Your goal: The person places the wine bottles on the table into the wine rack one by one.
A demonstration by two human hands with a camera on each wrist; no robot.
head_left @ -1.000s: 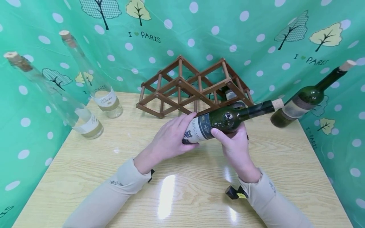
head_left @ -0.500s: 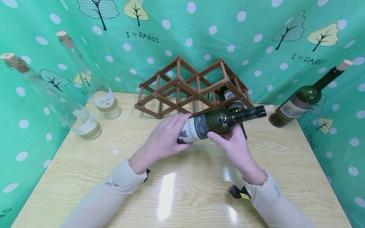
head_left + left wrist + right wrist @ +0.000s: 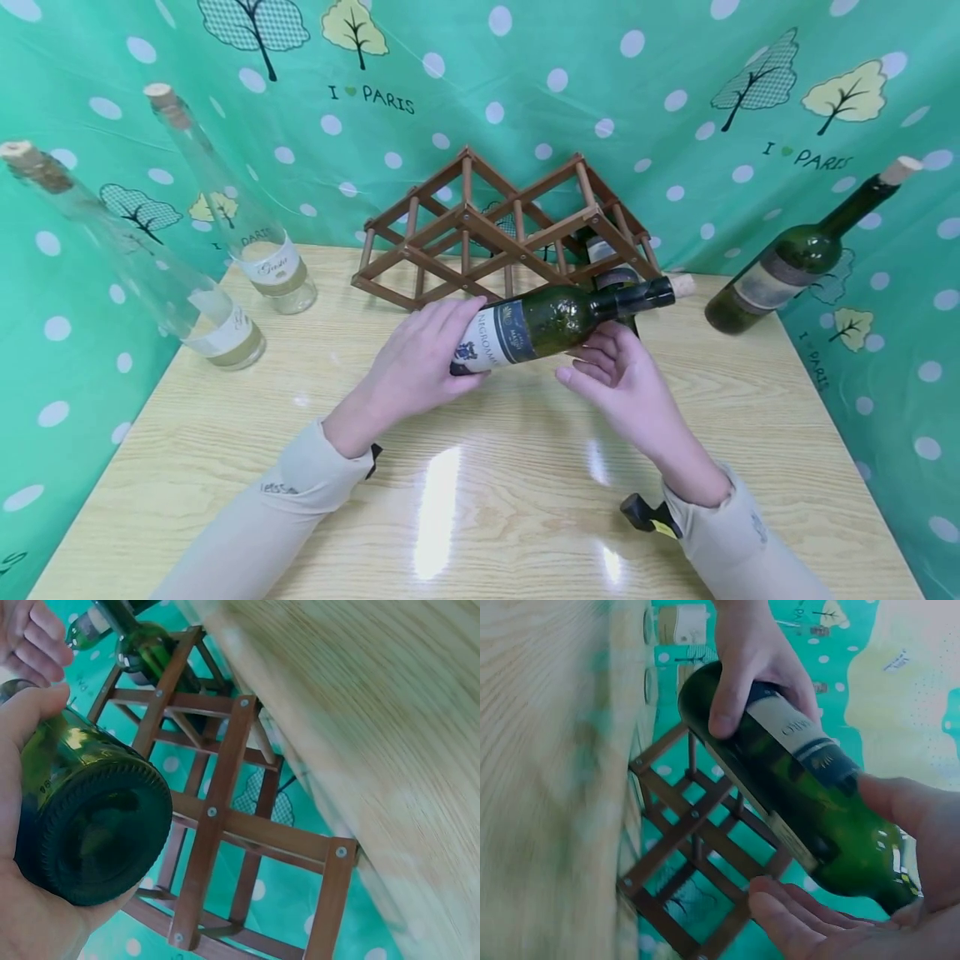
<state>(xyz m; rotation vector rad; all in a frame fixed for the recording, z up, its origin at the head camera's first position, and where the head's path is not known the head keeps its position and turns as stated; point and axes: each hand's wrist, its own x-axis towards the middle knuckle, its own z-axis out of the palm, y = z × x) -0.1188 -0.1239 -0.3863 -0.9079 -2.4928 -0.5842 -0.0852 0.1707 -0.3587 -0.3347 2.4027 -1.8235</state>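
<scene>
Bottle held sideways before rack already holding one
</scene>
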